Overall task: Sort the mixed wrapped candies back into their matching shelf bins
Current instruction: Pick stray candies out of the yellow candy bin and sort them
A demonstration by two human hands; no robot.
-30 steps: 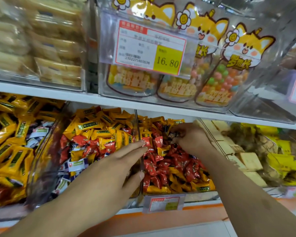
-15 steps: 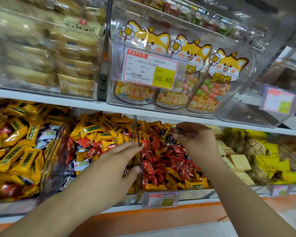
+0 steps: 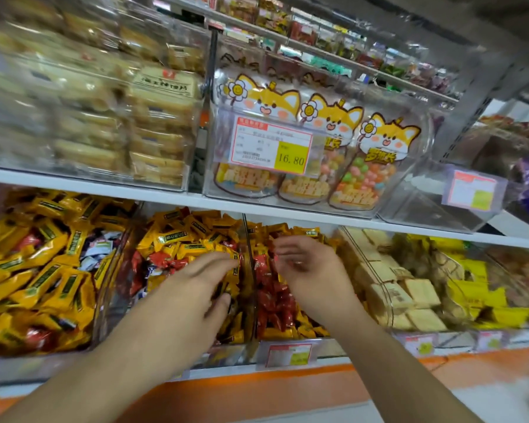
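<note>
On the lower shelf, a clear bin holds mostly yellow wrapped candies (image 3: pixel 180 239) with some red ones (image 3: pixel 165 262) mixed in. Right of a clear divider (image 3: pixel 247 239), another bin holds mainly red wrapped candies (image 3: pixel 275 297) with yellow ones at the back and front. My left hand (image 3: pixel 196 288) reaches over the yellow pile, fingers straight and thumb apart, touching the wrappers near the divider. My right hand (image 3: pixel 309 270) hovers over the red candies, motion-blurred, its fingers loosely spread toward the divider; I see nothing clearly held in it.
A far-left bin (image 3: pixel 37 270) holds larger yellow bars with red and white pieces. Right of the red bin sit beige biscuit packs (image 3: pixel 416 297) and yellow packs. The shelf above carries fox-printed candy jars (image 3: pixel 327 166) behind a 16.80 price tag and pastry packs.
My right hand has come forward and left from the back of the red bin, fingers uncurling. My left hand slid slightly right toward the divider. The camera tilted upward.
</note>
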